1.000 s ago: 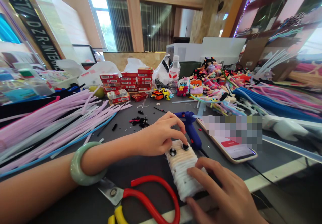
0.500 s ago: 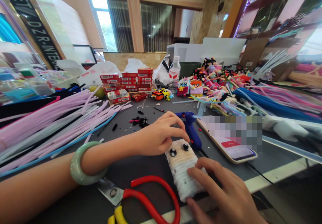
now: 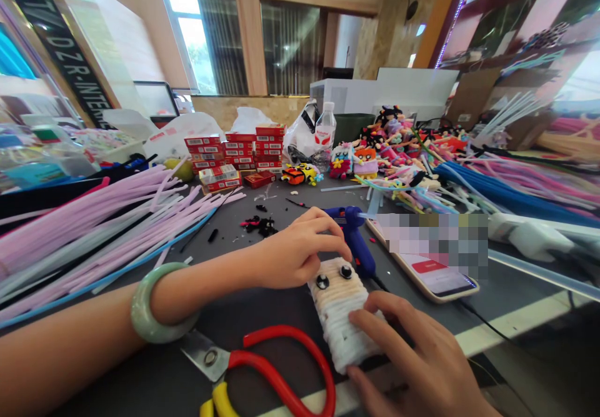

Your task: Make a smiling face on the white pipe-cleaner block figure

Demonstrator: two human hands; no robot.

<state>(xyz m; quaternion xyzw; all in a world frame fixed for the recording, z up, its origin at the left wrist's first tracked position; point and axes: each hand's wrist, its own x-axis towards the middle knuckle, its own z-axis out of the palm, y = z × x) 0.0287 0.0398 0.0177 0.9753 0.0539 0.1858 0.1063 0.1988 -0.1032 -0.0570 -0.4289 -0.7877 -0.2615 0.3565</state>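
Note:
A small block-shaped doll [image 3: 341,317], wrapped in fuzzy cream strands above and white below, lies on the dark table with two shiny black eyes on its cream part. My left hand [image 3: 309,248], a pale green bangle [image 3: 140,307] at its wrist, holds the doll's top end between thumb and fingers. At the lower right side, my right hand [image 3: 412,354] grips it, one fingertip on the white front and the thumb by the bottom corner. Red-handled scissors [image 3: 276,376] lie open just left of the doll. Behind my left fingers rests a blue glue gun [image 3: 359,245].
Bundles of pink and white pipe cleaners [image 3: 107,229] spread across the left. Red boxes [image 3: 239,157] stand stacked at the back, beside a plastic bottle [image 3: 325,132]. A phone [image 3: 435,279] lies at the right, with finished dolls [image 3: 398,139] heaped beyond it.

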